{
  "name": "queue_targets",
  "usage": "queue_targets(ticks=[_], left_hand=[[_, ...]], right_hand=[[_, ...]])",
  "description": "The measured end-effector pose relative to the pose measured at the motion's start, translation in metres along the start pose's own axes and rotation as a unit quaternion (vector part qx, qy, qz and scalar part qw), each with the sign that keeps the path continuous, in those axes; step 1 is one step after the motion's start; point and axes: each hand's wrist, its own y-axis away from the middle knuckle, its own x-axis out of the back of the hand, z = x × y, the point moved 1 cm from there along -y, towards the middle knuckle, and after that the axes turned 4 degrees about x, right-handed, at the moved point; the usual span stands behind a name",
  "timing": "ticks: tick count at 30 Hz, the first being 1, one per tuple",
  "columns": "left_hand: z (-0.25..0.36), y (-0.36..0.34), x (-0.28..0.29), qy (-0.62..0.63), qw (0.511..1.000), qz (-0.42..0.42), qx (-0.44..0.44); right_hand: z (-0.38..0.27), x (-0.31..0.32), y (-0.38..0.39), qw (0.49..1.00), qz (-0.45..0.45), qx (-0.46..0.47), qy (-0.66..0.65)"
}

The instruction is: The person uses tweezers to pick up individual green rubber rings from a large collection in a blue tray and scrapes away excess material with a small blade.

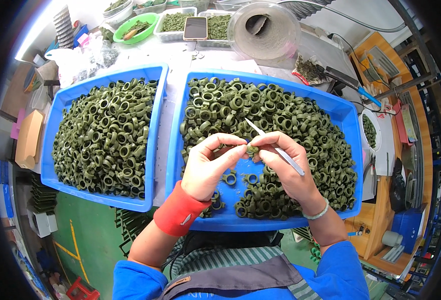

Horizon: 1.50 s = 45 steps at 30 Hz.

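Observation:
Over the right-hand blue tray (180, 107), my left hand (205, 162) and my right hand (291, 172) meet at the fingertips. Pinched between them is a small olive-green ring part (252, 148), mostly covered by my fingers. A slim silver knife (289, 159) with a pointed tip also lies in my right hand, slanting across the fingers with its point up and left. Beneath my hands, the tray holds a heap of similar green ring parts (325, 150). A few loose rings (229, 177) sit on its bare bottom near the front.
Another blue tray (161, 100) to the left is heaped with the same rings. Behind stand a green bowl (153, 19), tubs of small green pieces (175, 22), a phone (195, 28) and a wide grey duct mouth (280, 42). A blue-handled tool (368, 96) lies at the right.

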Motion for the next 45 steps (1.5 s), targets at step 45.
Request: queue_targets(ticks=[45], left_hand=[[0.007,0.002,0.001,-0.041,0.998,-0.032,-0.046]], right_hand=[[-0.013,0.011,0.0,0.997,-0.05,0.005,0.055]])
